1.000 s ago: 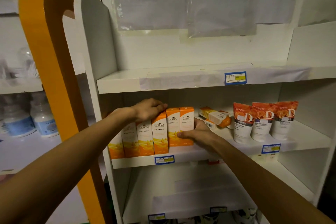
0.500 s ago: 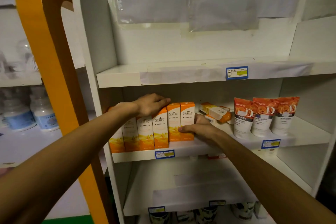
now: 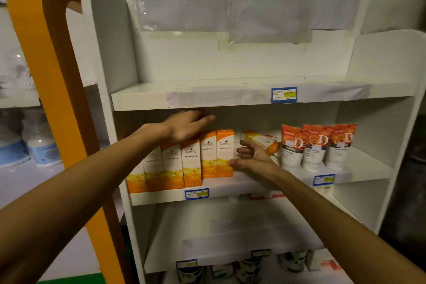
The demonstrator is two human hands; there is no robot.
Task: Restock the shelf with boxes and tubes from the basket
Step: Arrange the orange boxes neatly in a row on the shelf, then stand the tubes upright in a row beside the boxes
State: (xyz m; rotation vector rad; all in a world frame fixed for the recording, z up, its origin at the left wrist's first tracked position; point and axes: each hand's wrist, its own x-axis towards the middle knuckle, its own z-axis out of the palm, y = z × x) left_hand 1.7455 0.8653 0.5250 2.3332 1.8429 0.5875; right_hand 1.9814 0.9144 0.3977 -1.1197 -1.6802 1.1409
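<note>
A row of several tall orange and white boxes stands upright at the left of the middle shelf. My left hand lies flat over the tops of the boxes, fingers straight. My right hand is at the right end of the row with fingers spread, thumb touching the last box. Behind it a few boxes lie flat. Three orange and white tubes stand cap down at the right. No basket is in view.
The top shelf and the shelf below the boxes are bare white boards with price tags. An orange and brown curved side panel rises at the left. White bottles stand on a neighbouring shelf. Dark jars sit at the bottom.
My left hand has lifted slightly and moved right over the box tops. My right hand has opened and drawn back a little from the last box.
</note>
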